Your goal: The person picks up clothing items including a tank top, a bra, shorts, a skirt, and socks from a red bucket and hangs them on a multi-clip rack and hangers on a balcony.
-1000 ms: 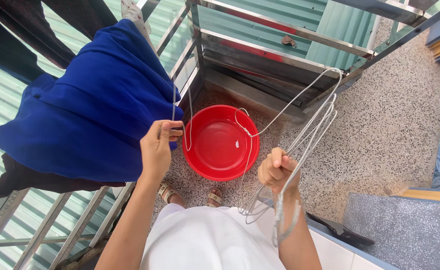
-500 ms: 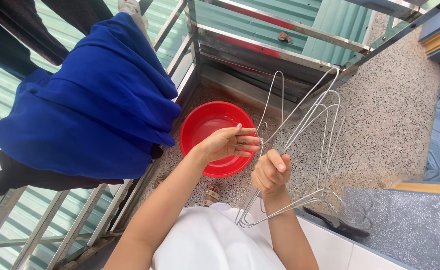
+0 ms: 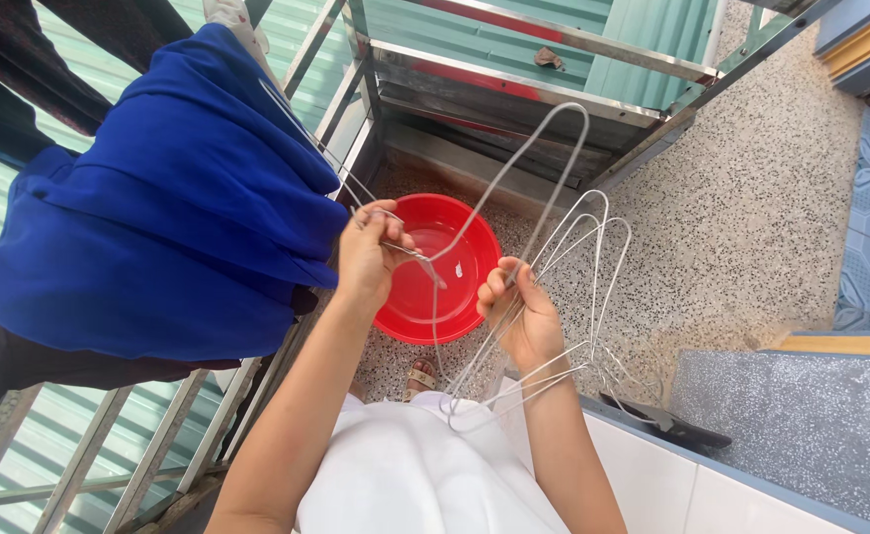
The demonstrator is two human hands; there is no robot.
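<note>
Fingers of left hand (image 3: 371,259) pinching one wire hanger (image 3: 514,183) above red basin (image 3: 455,297), right hand (image 3: 519,316) fisted around bunch of wire hangers (image 3: 593,297) just right of basin.

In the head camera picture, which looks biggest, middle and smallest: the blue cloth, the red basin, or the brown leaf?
1. Blue cloth, though it hangs nearer the camera, which adds to its look.
2. Red basin on the floor.
3. Brown leaf, tiny on the roof.

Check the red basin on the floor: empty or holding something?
Empty, as far as visible. The red basin shows a bare, glossy bottom; the left hand and wire hangers hide part of it.
</note>
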